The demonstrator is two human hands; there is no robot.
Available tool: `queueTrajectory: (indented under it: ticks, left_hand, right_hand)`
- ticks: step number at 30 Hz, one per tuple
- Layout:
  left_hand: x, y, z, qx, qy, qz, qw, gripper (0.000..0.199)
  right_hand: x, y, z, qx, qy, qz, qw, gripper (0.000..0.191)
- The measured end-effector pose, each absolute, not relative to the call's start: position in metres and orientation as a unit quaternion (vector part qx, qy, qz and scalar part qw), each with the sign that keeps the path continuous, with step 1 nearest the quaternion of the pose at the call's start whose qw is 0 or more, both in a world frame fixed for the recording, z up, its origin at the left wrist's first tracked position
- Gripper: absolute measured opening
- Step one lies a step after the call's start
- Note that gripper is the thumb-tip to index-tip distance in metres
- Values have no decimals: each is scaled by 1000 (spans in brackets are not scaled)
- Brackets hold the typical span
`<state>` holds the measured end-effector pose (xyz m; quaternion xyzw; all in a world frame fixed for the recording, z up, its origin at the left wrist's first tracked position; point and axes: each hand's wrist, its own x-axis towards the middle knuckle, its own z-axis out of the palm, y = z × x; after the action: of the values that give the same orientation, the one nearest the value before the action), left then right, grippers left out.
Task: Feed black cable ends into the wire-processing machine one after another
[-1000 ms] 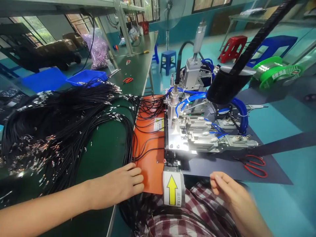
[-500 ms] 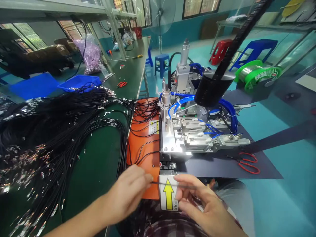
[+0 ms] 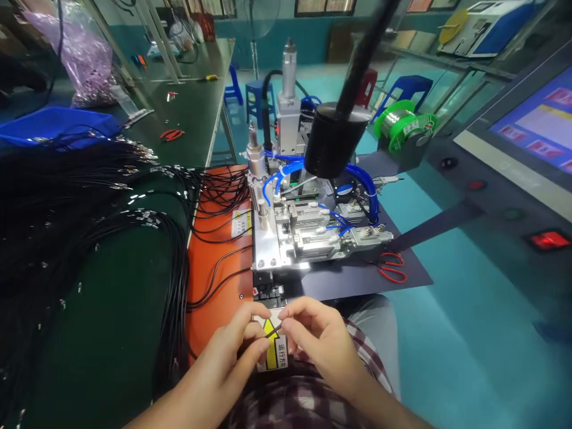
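Observation:
My left hand and my right hand meet low in the middle, over a white label with a yellow arrow. A short stretch of thin black cable runs between them, pinched in the fingers of each hand. Its end at my right fingertips is too small to make out. Just beyond my hands stands the metal machine with blue tubes. Several black cables lie across the orange plate and reach the machine's left side.
Bundles of black cables cover the green table at left, near a blue tray. A black cylinder hangs over the machine. Red-handled scissors, a green wire spool and a control screen are at right.
The view has turned to the right, bringing the control screen in. My hands have drawn closer together, and less cable shows between them.

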<state>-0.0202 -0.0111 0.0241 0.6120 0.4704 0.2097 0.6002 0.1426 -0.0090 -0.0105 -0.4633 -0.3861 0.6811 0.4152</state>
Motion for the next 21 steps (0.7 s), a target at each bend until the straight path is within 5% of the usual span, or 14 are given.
queueTrajectory:
  ticks: [21]
  left_hand:
    - [1, 17, 12, 449, 554, 236, 661, 27]
  right_hand:
    - [162, 6, -8, -485, -410, 657, 406, 19]
